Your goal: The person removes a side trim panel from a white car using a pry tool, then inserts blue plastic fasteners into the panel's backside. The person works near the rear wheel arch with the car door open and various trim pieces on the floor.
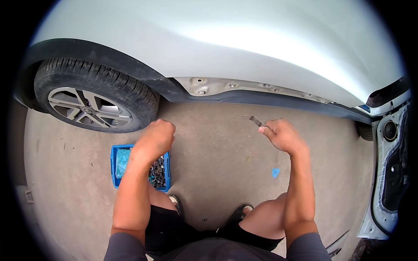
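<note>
My right hand (pixel 284 135) grips a metal clip-removal tool (pixel 256 122), its thin forked tip pointing left over the floor. The thumb lies along its shank. My left hand (pixel 160 132) is closed in a fist just beside the car's front tire; whatever it holds, if anything, is hidden inside the fingers. Below that wrist, partly covered by my forearm, a blue bin (pixel 168 176) holds many small dark fasteners (pixel 157 172) and a light-blue plastic bag (pixel 122 161). Neither hand touches the car.
A white car body (pixel 209 52) spans the far side, with a bare sill strip (pixel 230 85) above dark lower trim (pixel 261 99). Its wheel (pixel 89 108) stands at left. An opened door panel (pixel 387 174) is at right. A blue scrap (pixel 275 172) lies on the concrete.
</note>
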